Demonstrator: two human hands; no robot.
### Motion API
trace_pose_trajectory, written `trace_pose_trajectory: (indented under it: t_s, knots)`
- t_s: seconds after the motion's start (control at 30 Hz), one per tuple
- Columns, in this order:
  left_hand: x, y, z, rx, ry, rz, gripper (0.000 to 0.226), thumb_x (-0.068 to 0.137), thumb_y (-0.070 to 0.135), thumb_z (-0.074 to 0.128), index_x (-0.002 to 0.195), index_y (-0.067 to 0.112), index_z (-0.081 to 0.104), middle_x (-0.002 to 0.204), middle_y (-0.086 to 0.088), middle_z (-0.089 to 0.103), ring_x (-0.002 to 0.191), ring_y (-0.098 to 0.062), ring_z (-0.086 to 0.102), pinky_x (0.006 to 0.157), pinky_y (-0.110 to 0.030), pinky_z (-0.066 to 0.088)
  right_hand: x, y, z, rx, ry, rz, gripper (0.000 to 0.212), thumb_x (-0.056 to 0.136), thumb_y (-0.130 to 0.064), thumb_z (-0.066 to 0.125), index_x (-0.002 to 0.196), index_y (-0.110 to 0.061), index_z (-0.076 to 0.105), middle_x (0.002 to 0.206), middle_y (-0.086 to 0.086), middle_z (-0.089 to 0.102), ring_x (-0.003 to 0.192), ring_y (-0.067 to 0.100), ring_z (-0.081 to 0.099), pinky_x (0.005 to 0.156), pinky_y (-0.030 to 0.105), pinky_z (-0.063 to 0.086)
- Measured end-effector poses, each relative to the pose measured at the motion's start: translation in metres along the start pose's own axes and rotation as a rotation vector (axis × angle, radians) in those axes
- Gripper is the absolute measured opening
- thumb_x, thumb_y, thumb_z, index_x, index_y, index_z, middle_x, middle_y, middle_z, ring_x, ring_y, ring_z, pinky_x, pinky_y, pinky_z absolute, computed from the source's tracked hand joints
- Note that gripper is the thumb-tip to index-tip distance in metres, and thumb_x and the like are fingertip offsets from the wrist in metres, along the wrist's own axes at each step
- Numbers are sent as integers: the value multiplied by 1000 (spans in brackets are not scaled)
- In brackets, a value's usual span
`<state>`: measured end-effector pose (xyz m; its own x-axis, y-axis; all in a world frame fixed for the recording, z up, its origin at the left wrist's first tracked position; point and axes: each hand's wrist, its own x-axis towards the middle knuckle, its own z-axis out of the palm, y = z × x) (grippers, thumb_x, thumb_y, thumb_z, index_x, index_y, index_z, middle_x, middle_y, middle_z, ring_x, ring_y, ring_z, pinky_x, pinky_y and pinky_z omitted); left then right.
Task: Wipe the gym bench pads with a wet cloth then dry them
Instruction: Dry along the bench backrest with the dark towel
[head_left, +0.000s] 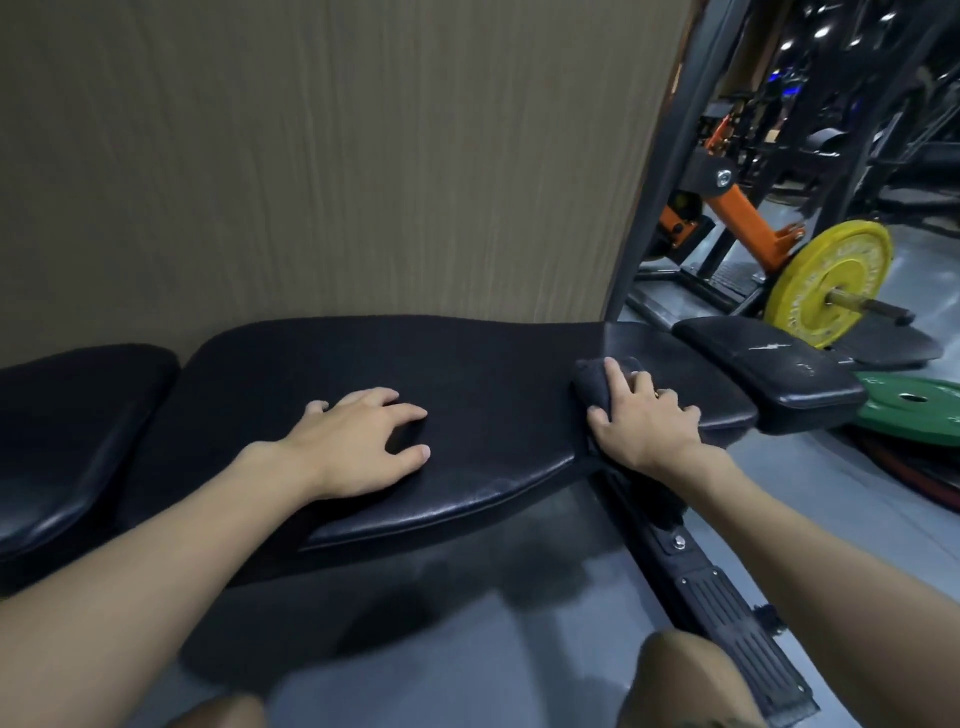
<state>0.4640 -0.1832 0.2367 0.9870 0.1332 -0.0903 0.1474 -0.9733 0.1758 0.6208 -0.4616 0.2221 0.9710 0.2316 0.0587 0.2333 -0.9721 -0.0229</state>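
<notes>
– At the right end of the long pad (493, 364), what is the right hand (644, 415) doing?
– It lies on a dark cloth (597, 384), fingers bent over it and thumb out to the left, holding it bunched against the pad top. The hand sits close to the pad's near edge.
– Does the cloth hang over that edge?
– I cannot tell; below the hand everything is dark.
– And the left hand (358, 441)?
– Palm down near the middle of the same pad, fingers spread and a little arched, holding nothing. Its heel is close to the near edge.
– How much pad lies between the two hands?
– A bare black stretch, well apart from either hand's reach.
– What bounds the pad?
– The far edge runs along a brown wall (311, 156). To the left a narrow gap, then the left pad (67, 415). To the right a gap, then a small pad (763, 364) with white scuffs.
– Room on the near side?
– Grey floor (467, 649) lies open under and before the bench, with two knees at the bottom. A black rail (727, 597) runs from under the right end toward the near right.
– Farther right?
– A green plate (914, 410) lies flat on the floor just beyond the small pad; a yellow plate (826, 280) stands on a bar, farther off.
</notes>
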Motion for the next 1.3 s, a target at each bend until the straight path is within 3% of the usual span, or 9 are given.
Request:
trace_pose_trajectory:
  t_s: [0.23,0.37,0.47,0.6,0.77,0.87,0.97,1.2,1.3]
  knots:
    - [-47,-56,-11,20,13,-108,48,98,50,40,146,41,37,158,7,27,146,-19,24,111,-51,27,-57,-123,-1,-51,62,-231,74,94,-52,33,156,-26,3,153,13,29,123,43,41,96,57,34]
    - [-72,-84,-15,-53,134,-144,19,98,21,41,117,23,44,117,5,52,106,-18,52,85,-37,42,-86,-189,1,-48,68,-412,75,95,-52,31,157,-22,0,156,17,24,126,45,38,99,62,32]
    - [-91,-98,-16,-88,210,-203,14,92,6,40,97,18,38,89,0,49,80,-16,48,64,-35,40,-100,-227,0,-17,62,-515,75,96,-51,31,157,-20,-2,158,18,20,129,47,35,101,65,30]
    - [-112,-114,-11,-182,248,-267,22,88,-2,37,94,19,33,83,-4,49,70,-17,44,55,-35,33,-118,-265,2,11,61,-619,75,97,-51,31,156,-21,-2,160,19,16,131,50,32,101,67,26]
    - [-127,-128,-5,-478,376,-295,27,92,-2,36,106,21,31,110,-11,53,107,-24,58,83,-43,52,-151,-291,5,36,122,-777,75,96,-50,36,157,-23,1,160,20,16,133,49,31,103,66,25]
    - [-127,-127,-7,-627,462,-362,17,96,18,43,98,33,37,112,-1,60,107,-26,60,93,-50,48,-163,-276,10,64,201,-912,75,91,-50,43,156,-26,14,157,18,29,126,45,42,99,60,33]
    - [-120,-117,-12,-626,424,-362,11,92,45,40,101,38,44,109,7,66,103,-17,60,97,-45,45,-160,-235,15,47,260,-965,77,85,-52,45,154,-27,23,151,14,41,119,40,50,92,54,39]
    - [-113,-88,-17,-424,199,-332,51,100,58,17,118,24,51,112,-5,66,108,-22,58,100,-44,42,-141,-161,24,84,338,-620,71,81,-47,45,147,-22,41,140,14,53,112,39,54,90,51,38]
    - [-109,-83,-19,-437,197,-335,58,101,56,13,126,25,54,122,8,62,120,-15,52,103,-34,35,-163,-189,25,175,366,-563,73,76,-45,51,146,-25,44,139,16,52,113,41,51,96,57,33]
